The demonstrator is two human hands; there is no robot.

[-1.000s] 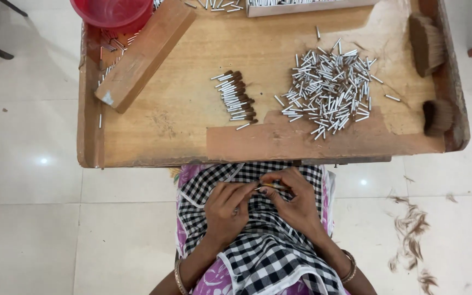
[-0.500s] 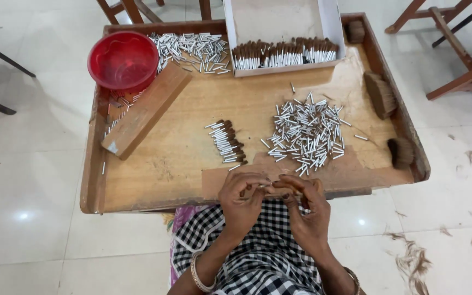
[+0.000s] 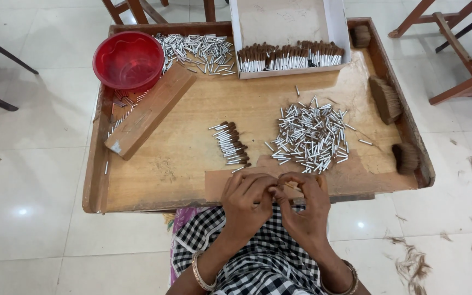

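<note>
Broadly, the wooden worktop (image 3: 181,164) spreads away beyond the fingers, its near edge just under both hands. Farthest out from them sit a white box (image 3: 285,24) with a row of brown-tipped pieces, and, up to the left, a red bowl (image 3: 128,59) beside a wooden block (image 3: 149,112). Nearer, just ahead and right of the fingers, lies a loose pile of small metal tubes (image 3: 311,136); ahead and slightly left is a short row of finished tufts (image 3: 231,143), each lying crosswise with its brown end to the right. The left hand (image 3: 247,199) and right hand (image 3: 304,205) meet at the worktop's near edge, fingertips pressed together and pinching one small piece (image 3: 276,189) between them. It is mostly hidden, so its long axis cannot be told for sure. The right hand is nearer the tubes, the left nearer the tufts.
</note>
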